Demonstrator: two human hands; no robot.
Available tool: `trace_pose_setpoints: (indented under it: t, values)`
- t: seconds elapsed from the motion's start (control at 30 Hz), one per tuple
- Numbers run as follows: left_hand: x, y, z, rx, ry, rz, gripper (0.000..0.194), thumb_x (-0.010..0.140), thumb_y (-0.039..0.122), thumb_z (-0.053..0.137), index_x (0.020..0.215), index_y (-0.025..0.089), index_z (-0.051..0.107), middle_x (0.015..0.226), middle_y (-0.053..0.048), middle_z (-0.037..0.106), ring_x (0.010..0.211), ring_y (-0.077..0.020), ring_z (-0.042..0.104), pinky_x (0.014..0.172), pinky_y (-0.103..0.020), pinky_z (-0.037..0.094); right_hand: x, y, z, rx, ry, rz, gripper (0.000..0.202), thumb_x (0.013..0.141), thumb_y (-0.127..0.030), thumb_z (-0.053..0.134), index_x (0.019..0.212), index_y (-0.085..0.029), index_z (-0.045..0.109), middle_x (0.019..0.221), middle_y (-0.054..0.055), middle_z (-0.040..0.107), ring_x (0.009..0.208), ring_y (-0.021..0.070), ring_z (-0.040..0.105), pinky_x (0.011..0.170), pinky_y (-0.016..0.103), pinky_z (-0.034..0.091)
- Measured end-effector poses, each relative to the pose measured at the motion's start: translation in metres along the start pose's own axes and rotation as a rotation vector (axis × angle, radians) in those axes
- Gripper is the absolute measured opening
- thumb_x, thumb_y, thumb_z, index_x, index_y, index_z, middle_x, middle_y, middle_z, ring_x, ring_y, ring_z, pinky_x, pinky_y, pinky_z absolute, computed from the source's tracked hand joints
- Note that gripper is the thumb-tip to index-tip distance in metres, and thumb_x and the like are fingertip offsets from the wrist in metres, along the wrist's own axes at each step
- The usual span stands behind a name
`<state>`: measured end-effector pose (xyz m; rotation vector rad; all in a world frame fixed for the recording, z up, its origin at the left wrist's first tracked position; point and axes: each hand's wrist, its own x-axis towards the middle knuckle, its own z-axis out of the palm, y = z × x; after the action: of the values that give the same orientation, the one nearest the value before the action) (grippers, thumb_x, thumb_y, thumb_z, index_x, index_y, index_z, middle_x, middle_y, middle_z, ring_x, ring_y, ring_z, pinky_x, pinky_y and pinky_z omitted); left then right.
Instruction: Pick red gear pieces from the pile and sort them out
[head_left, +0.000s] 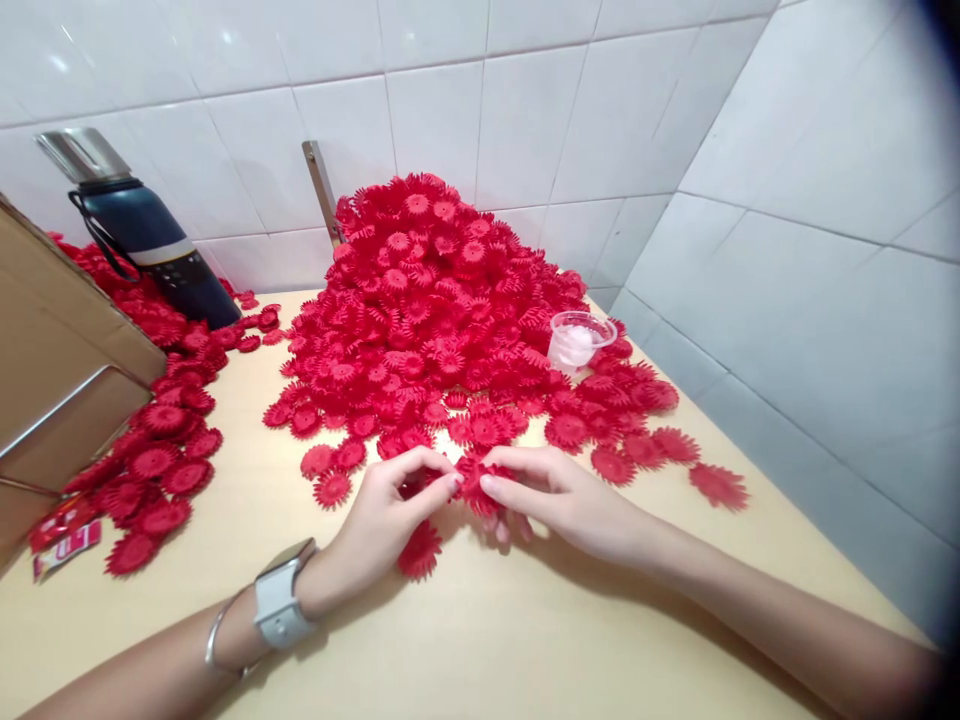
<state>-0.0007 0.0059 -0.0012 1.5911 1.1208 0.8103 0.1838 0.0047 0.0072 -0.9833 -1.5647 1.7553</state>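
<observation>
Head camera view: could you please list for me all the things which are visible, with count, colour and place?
Fringed-disc pile: one, uncountable pieces, red, centre
Cardboard box: one, brown, left edge
Second heap: one, red, beside box
Bottle: one, dark blue, silver cap, back left
Packets: apparently two, red and pink-white, front left
Plastic cup: one, clear, pile's right side
Metal strip: one, brownish, behind pile
Loose discs: several, red, around pile
Held disc: at least one, red, front centre
Table: one, pale yellow, underneath
Tiled walls: two, white to grey, back and right
Watch: one, pale strap, left wrist
Bracelet: one, silver, beside watch
Left hand: one, bare, on held disc
Right hand: one, bare, on held disc
</observation>
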Motion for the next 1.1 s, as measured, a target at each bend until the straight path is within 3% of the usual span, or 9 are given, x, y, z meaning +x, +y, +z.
trace_pose_setpoints:
  t: [0.17, 0.3, 0.37, 0.47, 0.57, 0.73, 0.83, 0.97, 1.1]
  values:
    - [-0.002, 0.003, 0.001, 0.031, -0.066, -0.007, 0.014, 0.078, 0.03, 0.057, 0.078, 0.017, 0.06, 0.072, 0.0, 0.061, 0.066, -0.013, 0.055, 0.06, -0.022, 0.042, 0.001, 0.004, 0.0, -0.047, 0.07, 0.01, 0.027, 0.079, -0.034, 0.055, 0.059, -0.015, 0.053, 0.049, -0.002, 0.053, 0.045, 0.009, 0.052, 0.045, 0.021, 0.041]
    - [0.0, 0.001, 0.0, 0.084, 0.03, -0.014, 0.017, 0.081, 0.031, 0.052, 0.073, 0.016, 0.057, 0.068, 0.001, 0.057, 0.062, -0.012, 0.051, 0.057, -0.021, 0.04, 0.003, 0.005, -0.005, -0.045, 0.212, 0.029, 0.034, 0.08, -0.042, 0.051, 0.057, -0.017, 0.049, 0.045, -0.003, 0.049, 0.04, 0.0101, 0.05, 0.04, 0.022, 0.04]
    - [0.001, -0.001, -0.001, 0.067, 0.096, -0.028, 0.017, 0.081, 0.031, 0.052, 0.073, 0.016, 0.055, 0.07, 0.001, 0.058, 0.062, -0.0118, 0.052, 0.056, -0.021, 0.04, 0.004, 0.004, -0.01, -0.128, 0.388, -0.026, 0.029, 0.079, -0.043, 0.053, 0.066, -0.018, 0.052, 0.053, -0.002, 0.052, 0.046, 0.0116, 0.052, 0.044, 0.024, 0.042]
    - [0.003, -0.002, 0.0, 0.063, 0.114, -0.031, 0.014, 0.079, 0.03, 0.055, 0.077, 0.017, 0.056, 0.074, 0.0, 0.06, 0.064, -0.0125, 0.054, 0.058, -0.022, 0.041, 0.004, 0.001, -0.014, -0.408, 0.576, -0.16, 0.026, 0.074, -0.034, 0.06, 0.095, -0.021, 0.054, 0.089, 0.004, 0.06, 0.077, 0.0182, 0.058, 0.067, 0.032, 0.048]
    - [0.002, -0.002, 0.001, 0.105, 0.08, 0.018, 0.012, 0.076, 0.028, 0.059, 0.081, 0.017, 0.058, 0.078, -0.001, 0.062, 0.07, -0.0142, 0.057, 0.064, -0.024, 0.044, 0.003, 0.002, -0.007, -0.573, 0.513, -0.261, 0.036, 0.073, -0.029, 0.061, 0.107, -0.022, 0.048, 0.11, 0.008, 0.053, 0.103, 0.0229, 0.05, 0.087, 0.038, 0.041]
    - [0.0, 0.0, 0.002, 0.117, 0.006, 0.038, 0.013, 0.078, 0.027, 0.056, 0.088, 0.019, 0.059, 0.082, -0.001, 0.064, 0.073, -0.0157, 0.059, 0.067, -0.025, 0.045, 0.003, 0.009, 0.005, -0.597, 0.336, -0.223, 0.029, 0.079, -0.023, 0.052, 0.106, -0.021, 0.045, 0.085, 0.004, 0.059, 0.08, 0.0193, 0.057, 0.076, 0.037, 0.045]
    - [-0.001, 0.0, 0.002, 0.116, 0.037, 0.049, 0.016, 0.084, 0.024, 0.046, 0.091, 0.019, 0.06, 0.09, -0.003, 0.064, 0.084, -0.0169, 0.059, 0.075, -0.025, 0.044, 0.005, 0.012, 0.0, -0.633, 0.473, -0.238, 0.026, 0.079, -0.014, 0.046, 0.103, -0.021, 0.046, 0.085, 0.004, 0.059, 0.08, 0.0191, 0.057, 0.074, 0.036, 0.046]
    - [-0.001, -0.002, 0.004, 0.058, 0.068, 0.028, 0.025, 0.083, 0.023, 0.048, 0.108, 0.021, 0.049, 0.09, -0.003, 0.064, 0.085, -0.0171, 0.06, 0.072, -0.026, 0.046, 0.004, 0.009, -0.005, -0.774, 0.663, -0.5, 0.02, 0.076, -0.012, 0.05, 0.094, -0.021, 0.051, 0.097, 0.009, 0.056, 0.096, 0.024, 0.05, 0.083, 0.041, 0.041]
    - [-0.001, -0.004, 0.004, 0.022, 0.042, -0.017, 0.014, 0.082, 0.024, 0.05, 0.095, 0.02, 0.045, 0.072, 0.001, 0.062, 0.066, -0.0135, 0.059, 0.059, -0.022, 0.044, 0.0, 0.008, 0.006, -0.739, 0.375, -0.585, 0.007, 0.081, -0.016, 0.049, 0.081, -0.02, 0.055, 0.074, 0.005, 0.06, 0.069, 0.0171, 0.054, 0.063, 0.03, 0.045]
